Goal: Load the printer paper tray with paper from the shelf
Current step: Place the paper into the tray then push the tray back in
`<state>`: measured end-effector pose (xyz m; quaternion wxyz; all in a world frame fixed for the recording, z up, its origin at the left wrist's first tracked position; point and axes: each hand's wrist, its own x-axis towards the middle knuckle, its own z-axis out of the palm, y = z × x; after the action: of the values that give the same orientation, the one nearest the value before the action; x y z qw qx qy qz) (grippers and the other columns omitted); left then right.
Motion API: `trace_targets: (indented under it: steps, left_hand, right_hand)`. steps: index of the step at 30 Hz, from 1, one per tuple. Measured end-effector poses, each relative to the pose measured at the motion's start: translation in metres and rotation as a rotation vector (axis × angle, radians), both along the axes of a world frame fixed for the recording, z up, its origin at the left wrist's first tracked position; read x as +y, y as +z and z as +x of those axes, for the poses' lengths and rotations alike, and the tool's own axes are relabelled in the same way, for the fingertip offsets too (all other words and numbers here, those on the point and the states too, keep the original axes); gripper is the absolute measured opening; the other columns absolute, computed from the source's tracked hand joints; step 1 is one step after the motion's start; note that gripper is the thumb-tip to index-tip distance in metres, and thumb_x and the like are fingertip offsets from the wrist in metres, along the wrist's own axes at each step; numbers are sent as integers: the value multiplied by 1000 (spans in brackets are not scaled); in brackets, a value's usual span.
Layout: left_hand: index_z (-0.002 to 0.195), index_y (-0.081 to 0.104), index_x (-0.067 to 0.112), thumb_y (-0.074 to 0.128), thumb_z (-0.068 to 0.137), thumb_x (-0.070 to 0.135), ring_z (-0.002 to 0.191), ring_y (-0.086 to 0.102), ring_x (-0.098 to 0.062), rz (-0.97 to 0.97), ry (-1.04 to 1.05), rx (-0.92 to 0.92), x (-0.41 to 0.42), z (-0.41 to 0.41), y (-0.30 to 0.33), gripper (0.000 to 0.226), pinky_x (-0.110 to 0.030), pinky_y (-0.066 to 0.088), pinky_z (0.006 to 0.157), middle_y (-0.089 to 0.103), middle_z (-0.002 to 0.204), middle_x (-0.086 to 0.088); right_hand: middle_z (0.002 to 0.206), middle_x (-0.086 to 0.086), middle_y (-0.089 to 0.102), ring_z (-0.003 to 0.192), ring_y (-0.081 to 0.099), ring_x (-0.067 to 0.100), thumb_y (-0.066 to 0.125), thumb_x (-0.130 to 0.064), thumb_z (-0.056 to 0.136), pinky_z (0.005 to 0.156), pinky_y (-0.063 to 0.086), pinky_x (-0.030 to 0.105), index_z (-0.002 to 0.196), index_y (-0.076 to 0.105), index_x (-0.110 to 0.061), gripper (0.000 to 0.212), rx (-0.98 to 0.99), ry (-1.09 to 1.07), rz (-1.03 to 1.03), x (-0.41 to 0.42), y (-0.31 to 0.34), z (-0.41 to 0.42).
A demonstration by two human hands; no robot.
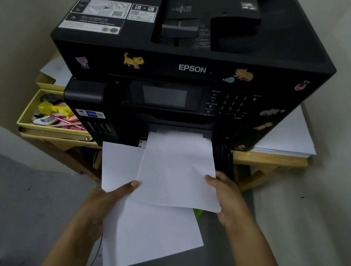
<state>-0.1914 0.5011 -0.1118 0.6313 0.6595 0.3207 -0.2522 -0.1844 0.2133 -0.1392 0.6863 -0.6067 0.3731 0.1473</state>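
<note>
Black printer (192, 68) on wooden table (278, 161). Paper (176, 168) projects from its front slot. Left hand (102, 203) pinches the sheets' left edge, thumb on top; right hand (226, 197) grips the right edge, fingers curled beneath.

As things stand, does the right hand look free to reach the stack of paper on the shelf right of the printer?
Probably not yet: the right hand grips the sheet going into the printer and must let go first. Otherwise the way to the paper stack looks unblocked.
</note>
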Motion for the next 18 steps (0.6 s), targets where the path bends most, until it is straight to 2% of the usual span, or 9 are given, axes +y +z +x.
trace_targets:
  steps: [4, 7, 10, 12, 15, 18]
  left_hand:
    - [111, 76, 15, 98, 35, 55, 91, 79, -39, 16, -8, -5, 2, -3, -2, 89, -58, 61, 93, 84, 97, -11]
    - [109, 76, 13, 98, 36, 53, 90, 79, -39, 30, 1, 15, 5, -1, -3, 86, -57, 61, 93, 84, 94, -12]
    - [108, 76, 13, 98, 44, 49, 89, 79, -40, 35, 14, 9, 2, 1, -3, 77, -56, 61, 92, 84, 91, -12]
    - [106, 75, 12, 100, 57, 41, 87, 77, -39, 59, 25, 4, -1, -1, -3, 62, -48, 62, 81, 83, 83, -9]
    - [102, 72, 11, 92, 74, 32, 84, 74, -36, 74, 57, 13, -4, -5, 0, 40, -36, 55, 66, 82, 75, -8]
    - [102, 72, 11, 92, 73, 36, 87, 74, -38, 87, 74, 19, -2, -7, 2, 43, -44, 60, 77, 81, 87, -13]
  right_hand:
    - [112, 5, 73, 100, 67, 28, 65, -20, 105, 86, 54, 43, 113, 71, -25, 12, 3, 9, -23, 3, -1, -5]
    - [109, 8, 75, 95, 68, 28, 66, -20, 104, 83, 53, 40, 109, 72, -20, 8, 29, 14, -36, 2, -2, -2]
    - [114, 12, 76, 96, 70, 28, 68, -20, 103, 80, 55, 39, 115, 72, -14, 14, 64, 71, -41, -3, -1, 6]
    - [115, 12, 74, 96, 68, 27, 65, -18, 105, 73, 53, 34, 121, 68, -14, 17, 64, 101, -55, -4, -1, 9]
    - [109, 4, 71, 90, 64, 20, 61, -16, 107, 67, 46, 30, 123, 64, -17, 16, 33, 103, -98, -2, -1, 6]
    - [112, 2, 71, 95, 64, 21, 62, -15, 106, 76, 48, 33, 122, 65, -18, 18, 8, 53, -78, 0, -6, 1]
